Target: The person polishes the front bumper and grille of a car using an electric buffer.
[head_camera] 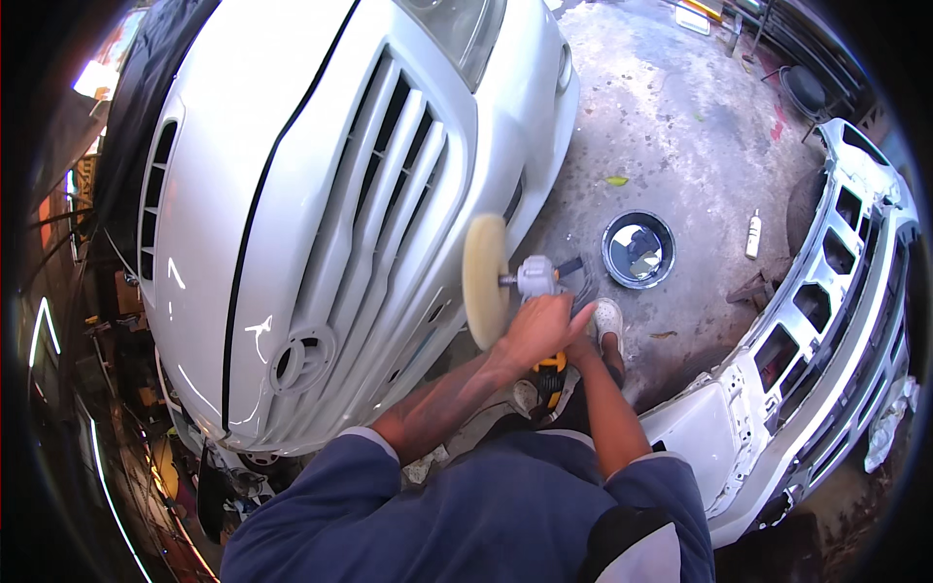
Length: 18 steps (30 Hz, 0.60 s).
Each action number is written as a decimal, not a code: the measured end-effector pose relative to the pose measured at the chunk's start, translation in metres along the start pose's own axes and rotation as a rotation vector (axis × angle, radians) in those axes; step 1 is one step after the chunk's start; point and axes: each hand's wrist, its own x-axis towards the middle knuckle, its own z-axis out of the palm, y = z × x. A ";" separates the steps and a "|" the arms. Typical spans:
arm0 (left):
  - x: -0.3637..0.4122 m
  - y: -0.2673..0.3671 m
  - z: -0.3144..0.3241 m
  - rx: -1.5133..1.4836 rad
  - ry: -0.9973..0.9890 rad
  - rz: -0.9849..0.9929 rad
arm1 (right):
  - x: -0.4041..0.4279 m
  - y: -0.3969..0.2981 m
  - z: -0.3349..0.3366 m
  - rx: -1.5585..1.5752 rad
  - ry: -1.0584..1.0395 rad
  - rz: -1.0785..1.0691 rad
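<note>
My left hand [541,326] is wrapped around a power polisher [538,277] just behind its grey metal head. Close against it, my right hand [581,348] also grips the tool, its fingers partly hidden. The yellow-and-black rear of the polisher hangs below my hands. Its round cream foam pad [485,280] stands nearly edge-on, blurred, facing the white front of a car. Whether the pad touches the paint, I cannot tell. Before it lie the white slatted grille [379,248] with a round emblem mount [302,359], and the glossy hood [211,218].
A black basin [670,255] holding liquid sits on the concrete floor [700,146] near my shoe [607,319]. Beyond it stands a white bottle [754,235]. A detached bumper [878,291] curves along the right. Metal pipes [794,51] and a dark round seat [805,91] are at the far right.
</note>
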 end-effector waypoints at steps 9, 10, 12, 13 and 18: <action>0.089 0.051 -0.043 -0.018 0.146 0.090 | 0.100 -0.089 -0.088 -0.110 -0.093 0.039; 0.085 0.058 -0.049 -0.036 0.151 0.063 | 0.098 -0.095 -0.087 -0.159 -0.081 -0.098; 0.091 0.066 -0.061 -0.056 0.161 0.038 | 0.099 -0.106 -0.083 -0.170 -0.018 -0.251; 0.099 0.069 -0.068 -0.042 0.152 0.048 | 0.105 -0.112 -0.083 -0.175 -0.018 -0.254; 0.104 0.074 -0.090 -0.080 0.228 0.099 | 0.126 -0.172 -0.088 -0.201 -0.065 -0.257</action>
